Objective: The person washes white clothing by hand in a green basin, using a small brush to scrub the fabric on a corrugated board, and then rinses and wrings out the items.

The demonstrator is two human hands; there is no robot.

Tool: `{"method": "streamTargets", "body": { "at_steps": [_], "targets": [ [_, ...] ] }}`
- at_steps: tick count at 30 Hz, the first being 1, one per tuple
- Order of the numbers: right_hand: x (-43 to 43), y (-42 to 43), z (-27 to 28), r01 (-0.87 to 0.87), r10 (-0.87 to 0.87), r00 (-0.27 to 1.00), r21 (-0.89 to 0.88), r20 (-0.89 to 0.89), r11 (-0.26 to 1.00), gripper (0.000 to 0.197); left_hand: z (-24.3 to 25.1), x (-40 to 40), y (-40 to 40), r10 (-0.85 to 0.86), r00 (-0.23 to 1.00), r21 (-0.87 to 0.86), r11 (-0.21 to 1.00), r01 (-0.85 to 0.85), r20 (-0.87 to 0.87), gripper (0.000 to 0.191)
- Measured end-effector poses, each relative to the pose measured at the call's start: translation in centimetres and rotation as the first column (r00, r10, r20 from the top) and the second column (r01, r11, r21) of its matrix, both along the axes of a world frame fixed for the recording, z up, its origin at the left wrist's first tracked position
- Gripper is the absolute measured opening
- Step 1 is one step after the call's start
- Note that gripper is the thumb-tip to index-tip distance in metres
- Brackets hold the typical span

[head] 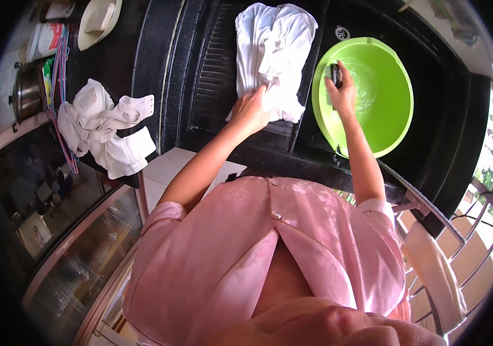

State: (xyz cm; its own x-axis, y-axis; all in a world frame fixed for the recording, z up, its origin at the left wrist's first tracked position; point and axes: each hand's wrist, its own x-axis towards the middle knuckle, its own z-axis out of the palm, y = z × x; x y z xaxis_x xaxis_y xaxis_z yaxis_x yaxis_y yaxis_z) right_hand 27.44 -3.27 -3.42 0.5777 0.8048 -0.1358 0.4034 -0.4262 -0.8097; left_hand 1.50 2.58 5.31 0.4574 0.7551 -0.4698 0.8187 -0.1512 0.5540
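Note:
A wet white garment (279, 52) lies lengthwise over the ribbed black washboard (218, 65) of the sink. My left hand (251, 110) grips its near end, the fingertips partly hidden in the folds. My right hand (345, 93) is over the left side of a lime-green plastic basin (395, 104), with a small dark object (336, 75) between thumb and fingers. That object looks like a scrubbing brush, but the hand covers much of it. Shallow rippling water (365, 86) shows inside the basin.
White garments with straps (108, 129) are heaped on the left counter, beside thin pink and blue hangers (58, 73). Behind them stand a metal pot (30, 93) and a cream dish (99, 21). The sink drain (341, 33) lies beyond the basin. A pale towel (436, 277) hangs on the right rack.

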Motion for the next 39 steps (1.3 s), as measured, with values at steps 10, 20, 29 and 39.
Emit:
{"method": "streamTargets", "body": {
  "at_steps": [10, 20, 29, 39],
  "targets": [
    [-10.5, 18.1, 1.1, -0.48, 0.338, 0.698, 0.063, 0.631, 0.875, 0.042, -4.5, 0.6, -0.4, -0.015, 0.992, 0.322, 0.945, 0.054, -0.125, 0.125],
    [-11.7, 11.1, 7.2, -0.787, 0.674, 0.527, -0.002, 0.517, 0.617, 0.038, -5.0, -0.5, 0.1, 0.03, 0.999, 0.362, 0.931, -0.041, 0.035, 0.115],
    [-12.5, 25.0, -0.1, -0.436, 0.33, 0.649, -0.02, 0.686, 0.899, 0.046, -4.6, 0.1, -0.1, -0.017, 0.997, 0.382, 0.924, -0.015, 0.078, 0.118],
    [-22.1, 12.9, 6.3, -0.56, 0.556, 0.827, 0.044, 0.081, 0.827, 0.05, -7.5, -0.5, -0.5, -0.04, 0.968, 0.654, 0.744, -0.136, 0.247, 0.061]
  ]
}}
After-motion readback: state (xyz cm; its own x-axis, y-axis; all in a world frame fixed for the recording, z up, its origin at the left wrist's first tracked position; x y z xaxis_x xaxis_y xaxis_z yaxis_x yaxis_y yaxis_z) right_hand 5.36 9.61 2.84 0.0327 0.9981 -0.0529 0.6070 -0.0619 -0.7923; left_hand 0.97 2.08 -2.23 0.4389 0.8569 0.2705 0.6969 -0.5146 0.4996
